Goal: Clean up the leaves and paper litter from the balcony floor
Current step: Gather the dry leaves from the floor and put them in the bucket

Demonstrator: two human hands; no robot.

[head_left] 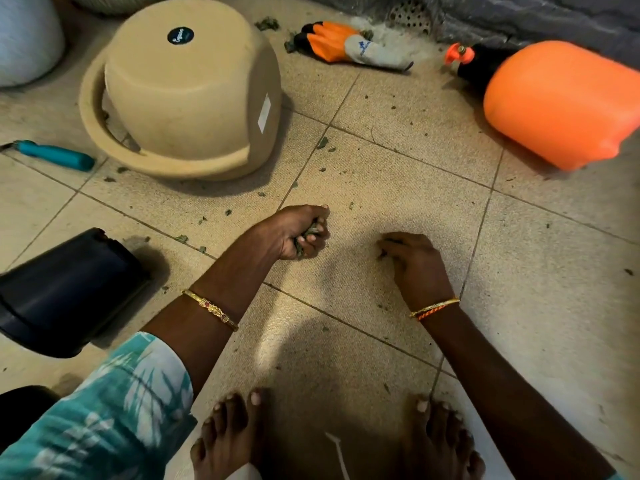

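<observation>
My left hand (294,233) is a fist low over the beige floor tiles, closed around a clump of green dry leaves (310,233) that pokes out between the fingers. To its right, my right hand (414,259) rests fingertips-down on the tile, pinching at a small dark leaf bit (382,253). Small leaf fragments (322,143) lie scattered over the tiles (398,188), mostly toward the upturned pot and along the grout lines. A larger leaf scrap (267,24) lies far back near the glove.
An upturned beige plant pot (187,88) lies at upper left, a black pot (65,289) on its side at left. A teal-handled tool (55,155), an orange glove (346,43), an orange sprayer jug (561,105) and a floor drain (410,13) ring the area. My bare feet (235,434) are below.
</observation>
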